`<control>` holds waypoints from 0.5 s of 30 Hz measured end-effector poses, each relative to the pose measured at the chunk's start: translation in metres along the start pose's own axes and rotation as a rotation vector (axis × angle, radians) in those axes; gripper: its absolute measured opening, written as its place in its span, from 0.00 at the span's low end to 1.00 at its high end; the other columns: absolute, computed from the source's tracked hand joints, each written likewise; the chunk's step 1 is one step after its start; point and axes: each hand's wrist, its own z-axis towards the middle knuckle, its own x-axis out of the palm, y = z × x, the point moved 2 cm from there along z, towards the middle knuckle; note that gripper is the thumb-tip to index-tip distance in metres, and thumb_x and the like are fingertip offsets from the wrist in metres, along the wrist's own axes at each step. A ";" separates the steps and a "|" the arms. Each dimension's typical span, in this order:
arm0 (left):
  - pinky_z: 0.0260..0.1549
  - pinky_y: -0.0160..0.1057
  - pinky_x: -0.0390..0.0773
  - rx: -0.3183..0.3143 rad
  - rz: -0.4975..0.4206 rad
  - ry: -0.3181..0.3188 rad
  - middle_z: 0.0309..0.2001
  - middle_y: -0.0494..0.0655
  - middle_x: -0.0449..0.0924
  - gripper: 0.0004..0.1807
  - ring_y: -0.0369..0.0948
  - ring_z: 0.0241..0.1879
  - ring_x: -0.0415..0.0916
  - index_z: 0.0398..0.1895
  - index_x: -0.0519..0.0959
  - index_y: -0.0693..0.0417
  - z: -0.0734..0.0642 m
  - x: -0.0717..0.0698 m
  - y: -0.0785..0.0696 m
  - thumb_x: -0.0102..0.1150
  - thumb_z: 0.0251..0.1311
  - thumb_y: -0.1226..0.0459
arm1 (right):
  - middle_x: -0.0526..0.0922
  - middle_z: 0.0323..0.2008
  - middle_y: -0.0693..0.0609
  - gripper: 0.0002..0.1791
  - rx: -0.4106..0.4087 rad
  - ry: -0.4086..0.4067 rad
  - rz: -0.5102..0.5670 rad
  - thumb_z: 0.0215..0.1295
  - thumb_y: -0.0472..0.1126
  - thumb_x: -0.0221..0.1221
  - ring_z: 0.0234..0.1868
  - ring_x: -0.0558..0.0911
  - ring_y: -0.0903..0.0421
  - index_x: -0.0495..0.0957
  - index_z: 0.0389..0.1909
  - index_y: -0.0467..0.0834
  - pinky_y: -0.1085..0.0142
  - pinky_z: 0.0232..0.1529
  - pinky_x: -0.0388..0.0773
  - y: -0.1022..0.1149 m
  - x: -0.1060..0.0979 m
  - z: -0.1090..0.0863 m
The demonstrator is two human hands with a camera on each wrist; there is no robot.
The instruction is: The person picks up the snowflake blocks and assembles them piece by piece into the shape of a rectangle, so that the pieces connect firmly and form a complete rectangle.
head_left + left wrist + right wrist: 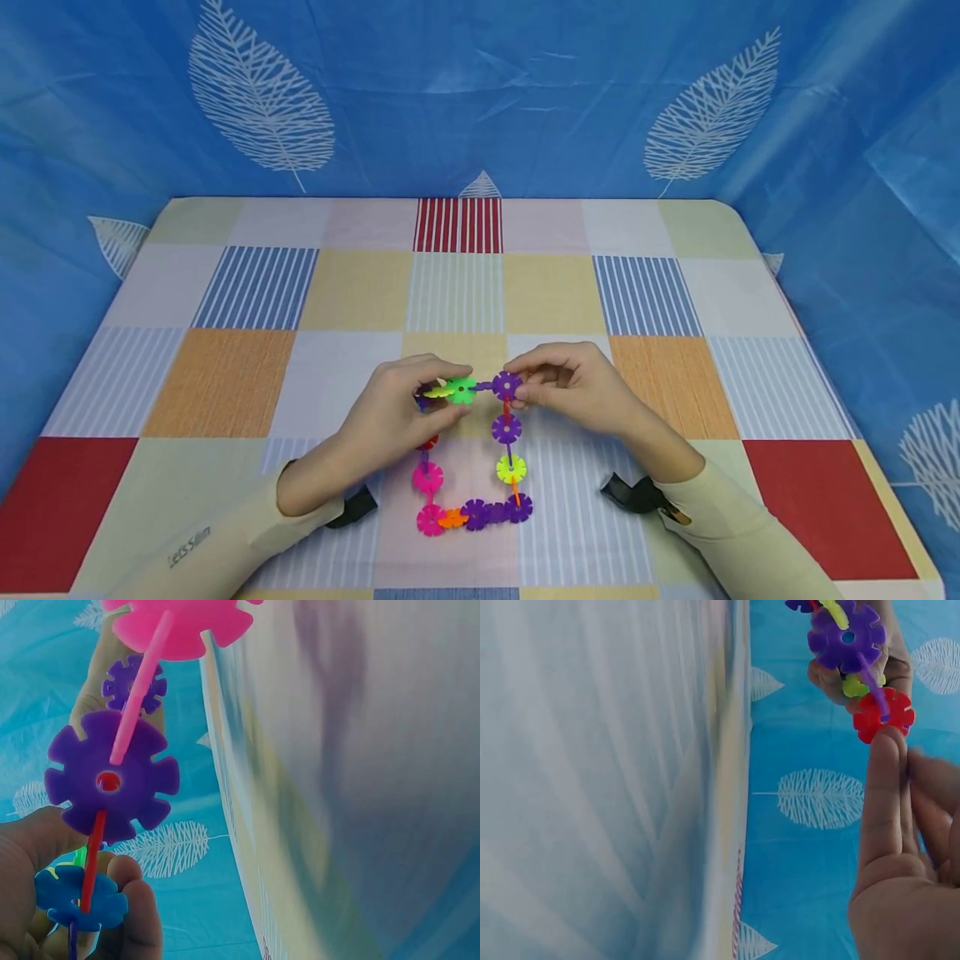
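Note:
Notched plastic discs of several colours are slotted together into a roughly rectangular loop, with a purple disc (pixel 507 429) and a yellow disc (pixel 512 468) on its right side. At its far left corner, my left hand (pixel 397 408) pinches a green disc (pixel 461 390) between thumb and fingers. Opposite it, my right hand (pixel 581 387) pinches the purple corner disc (pixel 507 385) with its fingertips. A blue disc (pixel 81 898) sits by the left fingers in the left wrist view. In the right wrist view, a red disc (pixel 883 716) is by the right fingertips. The left hand hides part of the loop's left side.
The loop's near side, with a pink disc (pixel 430 520) and an orange disc (pixel 453 518), lies toward me over the patchwork tablecloth (pixel 352 292). Behind the table hangs a blue curtain (pixel 480 92) with white leaf prints. Black straps (pixel 633 493) hang at both wrists.

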 end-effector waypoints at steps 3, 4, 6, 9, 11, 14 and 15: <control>0.34 0.31 0.80 0.007 -0.009 0.001 0.40 0.38 0.84 0.21 0.31 0.36 0.78 0.49 0.84 0.54 0.001 0.000 0.000 0.75 0.50 0.66 | 0.85 0.34 0.44 0.16 -0.052 -0.003 -0.024 0.57 0.24 0.65 0.32 0.85 0.48 0.81 0.48 0.32 0.62 0.30 0.83 -0.002 0.000 0.000; 0.33 0.31 0.80 0.011 -0.015 0.002 0.40 0.38 0.84 0.21 0.31 0.36 0.78 0.49 0.84 0.54 0.001 -0.001 0.000 0.75 0.49 0.66 | 0.85 0.35 0.44 0.17 -0.067 -0.007 -0.038 0.56 0.24 0.65 0.32 0.85 0.50 0.81 0.48 0.32 0.62 0.30 0.83 -0.002 0.000 0.000; 0.34 0.31 0.80 0.024 -0.029 0.006 0.40 0.39 0.84 0.21 0.32 0.36 0.78 0.49 0.84 0.55 0.001 -0.001 0.001 0.75 0.50 0.67 | 0.85 0.36 0.44 0.16 -0.089 -0.015 -0.050 0.56 0.23 0.64 0.33 0.85 0.50 0.82 0.47 0.31 0.61 0.31 0.83 -0.004 0.001 0.000; 0.35 0.32 0.81 0.044 -0.057 0.015 0.40 0.39 0.84 0.21 0.33 0.37 0.79 0.49 0.84 0.55 0.002 -0.001 0.002 0.74 0.49 0.68 | 0.85 0.38 0.44 0.15 -0.111 -0.025 -0.057 0.57 0.24 0.64 0.33 0.85 0.49 0.82 0.47 0.31 0.58 0.33 0.84 -0.005 0.001 0.000; 0.35 0.32 0.81 0.056 -0.074 0.020 0.40 0.40 0.84 0.21 0.33 0.37 0.79 0.49 0.84 0.56 0.001 0.000 0.003 0.74 0.49 0.69 | 0.86 0.38 0.44 0.14 -0.120 -0.028 -0.045 0.57 0.25 0.63 0.33 0.85 0.49 0.83 0.46 0.31 0.57 0.33 0.84 -0.006 0.001 0.000; 0.36 0.32 0.81 0.070 -0.089 0.022 0.41 0.41 0.85 0.22 0.33 0.38 0.80 0.50 0.84 0.57 0.001 0.000 0.005 0.75 0.48 0.69 | 0.86 0.38 0.42 0.13 -0.140 -0.030 -0.013 0.57 0.25 0.63 0.32 0.85 0.48 0.83 0.44 0.30 0.56 0.33 0.84 -0.008 0.000 0.000; 0.36 0.32 0.81 0.075 -0.095 0.020 0.41 0.41 0.85 0.22 0.34 0.38 0.80 0.50 0.84 0.57 0.000 0.000 0.005 0.75 0.47 0.69 | 0.86 0.37 0.42 0.12 -0.148 -0.033 -0.007 0.57 0.25 0.63 0.32 0.85 0.48 0.83 0.44 0.29 0.56 0.33 0.84 -0.009 0.000 0.000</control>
